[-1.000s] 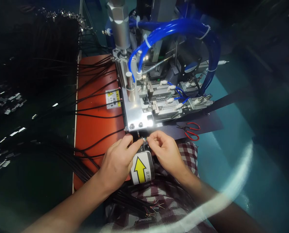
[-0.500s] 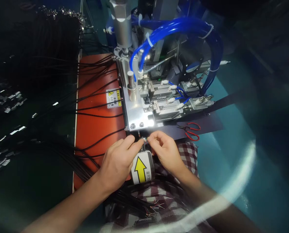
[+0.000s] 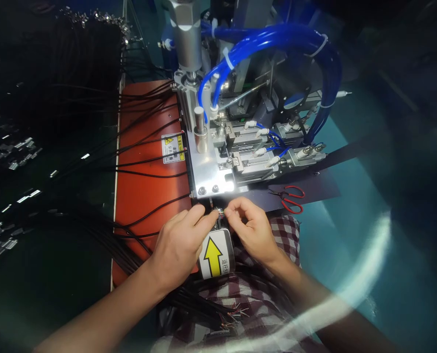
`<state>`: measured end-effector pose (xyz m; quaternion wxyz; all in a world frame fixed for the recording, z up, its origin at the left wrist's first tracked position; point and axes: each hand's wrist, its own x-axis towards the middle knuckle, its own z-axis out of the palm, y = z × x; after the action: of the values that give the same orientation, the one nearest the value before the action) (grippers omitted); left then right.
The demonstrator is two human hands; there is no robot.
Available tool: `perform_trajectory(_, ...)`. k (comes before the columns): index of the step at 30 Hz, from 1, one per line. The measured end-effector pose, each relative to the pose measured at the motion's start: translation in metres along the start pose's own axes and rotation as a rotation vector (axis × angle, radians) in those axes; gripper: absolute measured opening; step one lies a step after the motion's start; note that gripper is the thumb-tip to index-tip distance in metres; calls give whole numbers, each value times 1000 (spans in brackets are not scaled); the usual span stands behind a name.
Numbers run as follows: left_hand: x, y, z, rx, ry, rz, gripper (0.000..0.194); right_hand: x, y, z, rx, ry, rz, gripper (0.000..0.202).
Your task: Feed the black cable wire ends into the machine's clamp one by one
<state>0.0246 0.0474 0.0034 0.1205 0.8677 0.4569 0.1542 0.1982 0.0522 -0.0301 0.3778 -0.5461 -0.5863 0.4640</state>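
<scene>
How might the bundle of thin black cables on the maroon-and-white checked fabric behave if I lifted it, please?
The black cables would probably sag, being long and slender. Their fine, splayed wire ends look likely to bend or snag.

The small part [image 3: 220, 213] between the fingertips of the left hand [image 3: 178, 245] and right hand [image 3: 253, 229] is too small to identify. Below the grip, the left hand covers one edge of the arrow sign [image 3: 213, 257]. Beyond the grip, the picture's top edge cuts off the metal cylinder [image 3: 187, 45].
</scene>
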Motion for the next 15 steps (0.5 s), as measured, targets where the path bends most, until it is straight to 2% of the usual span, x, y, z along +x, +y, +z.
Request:
perform_trajectory(6, 0, 0, 1, 11, 8, 7, 33, 3, -7, 2, 253, -84, 313, 15)
perform_trajectory(8, 0, -1, 1, 16, 8, 7, 32, 3, -10, 3, 181, -48, 282, 13)
perform_trajectory(11, 1, 0, 0, 21, 6, 8, 31, 2, -12, 2, -41, 43, 141, 12)
perform_trajectory(13, 1, 0, 0, 28, 8, 15, 32, 3, -11, 1, -41, 12, 164, 13)
perform_trajectory(15, 1, 1, -1, 37, 8, 19, 32, 4, -11, 0, 64, -74, 260, 13)
